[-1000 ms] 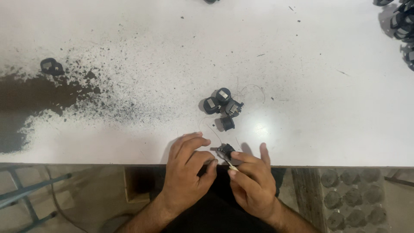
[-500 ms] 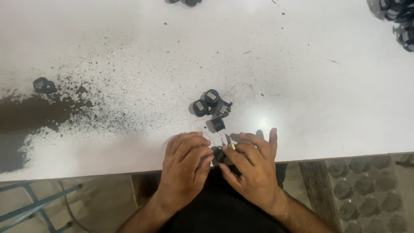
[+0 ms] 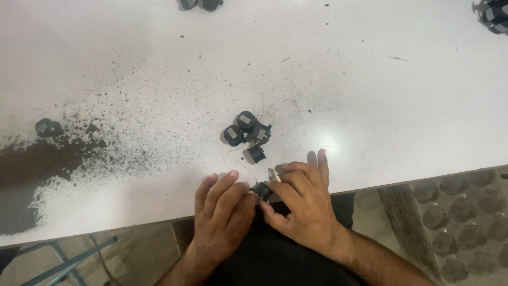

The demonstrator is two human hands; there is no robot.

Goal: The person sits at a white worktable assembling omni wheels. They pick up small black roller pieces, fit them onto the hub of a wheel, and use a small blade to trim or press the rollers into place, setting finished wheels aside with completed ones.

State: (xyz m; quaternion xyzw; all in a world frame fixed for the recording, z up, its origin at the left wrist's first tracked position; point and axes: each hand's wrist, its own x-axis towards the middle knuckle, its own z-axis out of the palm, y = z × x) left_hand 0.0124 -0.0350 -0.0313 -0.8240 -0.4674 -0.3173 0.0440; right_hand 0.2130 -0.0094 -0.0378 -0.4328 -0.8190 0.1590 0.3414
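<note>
At the near edge of the white, scuffed worktable (image 3: 370,106), the left hand (image 3: 225,217) and the right hand (image 3: 301,204) met over a small black plastic component (image 3: 261,190), which sat just at the table's front rim between the two sets of fingertips. Both hands had their fingers curled in and pinched on this little part, the left from its left side and the right from its right and top, with the right index finger stretched forward onto the tabletop. Just beyond the hands lay a cluster of four similar small black round parts (image 3: 247,132), touching one another, with thin wire strands trailing off to their right. Well to the left, a dark patch of black powder (image 3: 32,169) spread across the table, thinning into scattered specks, and one lone black part (image 3: 48,127) rested at its upper edge. More dark parts (image 3: 492,13) sat at the far right corner.
</note>
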